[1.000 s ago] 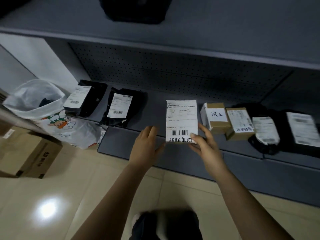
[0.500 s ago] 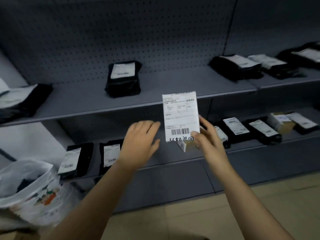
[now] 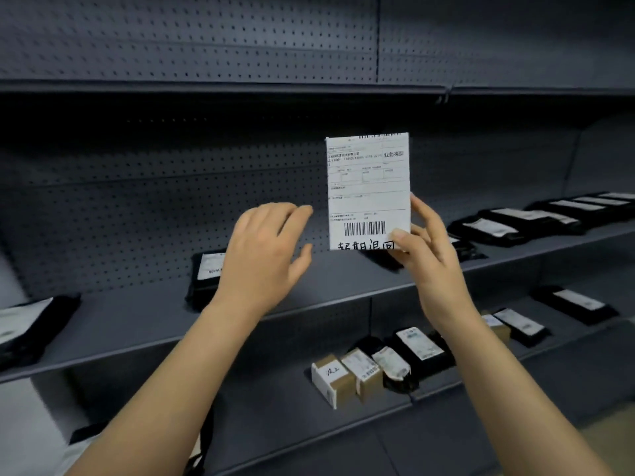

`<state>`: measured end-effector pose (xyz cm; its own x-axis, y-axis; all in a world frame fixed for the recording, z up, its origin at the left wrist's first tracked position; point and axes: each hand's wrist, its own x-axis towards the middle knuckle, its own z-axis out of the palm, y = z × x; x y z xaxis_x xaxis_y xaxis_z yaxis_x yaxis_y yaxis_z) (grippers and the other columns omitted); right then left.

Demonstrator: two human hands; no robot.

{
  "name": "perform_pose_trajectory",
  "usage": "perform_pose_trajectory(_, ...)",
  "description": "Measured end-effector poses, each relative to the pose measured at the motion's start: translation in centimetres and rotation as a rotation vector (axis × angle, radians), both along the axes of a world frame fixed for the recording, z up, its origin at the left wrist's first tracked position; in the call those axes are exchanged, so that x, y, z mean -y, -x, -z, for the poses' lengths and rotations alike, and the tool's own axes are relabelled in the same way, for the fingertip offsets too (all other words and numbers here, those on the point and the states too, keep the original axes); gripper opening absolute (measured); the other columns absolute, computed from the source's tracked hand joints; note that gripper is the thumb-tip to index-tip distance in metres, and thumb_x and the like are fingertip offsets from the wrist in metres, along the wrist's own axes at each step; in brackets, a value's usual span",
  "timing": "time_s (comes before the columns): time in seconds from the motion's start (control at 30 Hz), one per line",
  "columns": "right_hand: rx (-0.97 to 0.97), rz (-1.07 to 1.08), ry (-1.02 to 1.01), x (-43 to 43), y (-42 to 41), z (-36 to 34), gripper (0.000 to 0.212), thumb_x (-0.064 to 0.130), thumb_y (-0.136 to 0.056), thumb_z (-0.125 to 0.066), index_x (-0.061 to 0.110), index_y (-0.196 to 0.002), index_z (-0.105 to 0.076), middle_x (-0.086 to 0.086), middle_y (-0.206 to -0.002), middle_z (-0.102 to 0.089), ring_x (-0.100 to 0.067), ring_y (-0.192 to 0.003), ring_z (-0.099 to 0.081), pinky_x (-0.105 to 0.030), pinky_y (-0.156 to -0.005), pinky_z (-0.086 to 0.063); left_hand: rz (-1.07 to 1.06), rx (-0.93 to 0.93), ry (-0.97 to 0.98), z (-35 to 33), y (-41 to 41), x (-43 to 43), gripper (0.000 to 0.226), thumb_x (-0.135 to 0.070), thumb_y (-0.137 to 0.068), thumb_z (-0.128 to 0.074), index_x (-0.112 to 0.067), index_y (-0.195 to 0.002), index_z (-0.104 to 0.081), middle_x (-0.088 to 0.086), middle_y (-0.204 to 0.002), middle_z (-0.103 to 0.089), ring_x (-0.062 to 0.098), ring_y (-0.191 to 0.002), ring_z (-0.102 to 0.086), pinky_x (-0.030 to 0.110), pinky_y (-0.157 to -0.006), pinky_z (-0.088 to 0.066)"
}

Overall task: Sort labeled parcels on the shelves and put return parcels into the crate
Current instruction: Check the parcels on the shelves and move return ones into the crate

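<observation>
My right hand [image 3: 424, 255] pinches the lower right corner of a flat white labeled parcel [image 3: 368, 190], held upright in front of the dark shelving. Its label has a barcode and handwritten characters along the bottom edge. My left hand [image 3: 264, 252] hovers just left of the parcel, fingers relaxed, holding nothing and not touching it. No crate is in view.
The middle shelf [image 3: 326, 290] carries black bagged parcels at left [image 3: 31, 324], behind my left hand [image 3: 206, 273] and in a row at right [image 3: 536, 218]. The lower shelf holds small cardboard boxes [image 3: 347, 376] and more black parcels [image 3: 419, 348]. The pegboard back wall [image 3: 171, 39] lies behind.
The view has swung up from the bottom shelf to the upper shelves. My right hand has raised the white parcel to face height, and my left hand has risen alongside it.
</observation>
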<state>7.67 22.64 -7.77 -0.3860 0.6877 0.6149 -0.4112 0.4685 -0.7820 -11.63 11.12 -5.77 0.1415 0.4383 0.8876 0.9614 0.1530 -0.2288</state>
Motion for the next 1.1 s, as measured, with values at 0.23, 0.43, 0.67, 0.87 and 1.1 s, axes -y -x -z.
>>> perform_pose_trajectory(0.23, -0.014, -0.008, -0.040, -0.2, -1.8, -1.3, 0.050, 0.029, -0.084, -0.061, 0.040, -0.130, -0.046, -0.001, -0.121, -0.067, -0.014, -0.115, -0.062, -0.025, -0.092, -0.051, 0.008, -0.033, -0.043, -1.4, -1.9, -0.7, 0.045, -0.020, -0.079, -0.072, -0.004, -0.120, -0.062, 0.010, -0.106, -0.062, 0.025, -0.099, -0.053, 0.035, -0.089, -0.036)
perform_pose_trajectory(0.43, -0.025, 0.008, -0.055, -0.5, -2.6, -1.7, 0.051, 0.029, -0.085, -0.062, 0.037, -0.133, -0.046, 0.001, -0.122, -0.066, -0.013, -0.116, -0.061, -0.033, -0.098, -0.049, 0.019, -0.043, -0.051, -1.9, -2.4, -1.1, 0.044, -0.017, -0.078, -0.073, -0.004, -0.119, -0.062, 0.010, -0.106, -0.062, 0.024, -0.099, -0.052, 0.034, -0.088, -0.036)
perform_pose_trajectory(0.67, 0.004, 0.050, 0.007, -0.6, -3.4, -0.5, 0.052, 0.030, -0.086, -0.063, 0.036, -0.135, -0.046, 0.000, -0.120, -0.067, -0.013, -0.114, -0.062, -0.033, -0.098, -0.049, 0.045, -0.004, 0.002, -0.3, -2.5, -2.2, 0.044, -0.019, -0.077, -0.073, -0.006, -0.117, -0.062, 0.008, -0.104, -0.061, 0.025, -0.097, -0.054, 0.035, -0.085, -0.039)
perform_pose_trajectory(0.87, 0.076, 0.145, 0.186, -0.2, -5.4, 5.2, 0.044, 0.016, -0.094, -0.059, 0.036, -0.131, -0.048, 0.001, -0.116, -0.068, -0.010, -0.110, -0.064, -0.020, -0.087, -0.053, 0.110, 0.050, 0.177, 5.5, -3.8, -3.5, 0.044, -0.020, -0.078, -0.074, -0.007, -0.118, -0.062, 0.008, -0.104, -0.061, 0.028, -0.096, -0.057, 0.040, -0.082, -0.046)
perform_pose_trajectory(1.1, 0.154, 0.300, 0.518, 0.8, -9.1, 13.6, 0.040, 0.021, -0.094, -0.059, 0.036, -0.131, -0.052, 0.014, -0.107, -0.071, -0.012, -0.106, -0.067, -0.036, -0.098, -0.049, 0.241, 0.116, 0.402, 13.2, -7.3, -5.9, 0.045, -0.022, -0.075, -0.076, -0.009, -0.115, -0.062, 0.006, -0.104, -0.062, 0.028, -0.096, -0.059, 0.039, -0.084, -0.044)
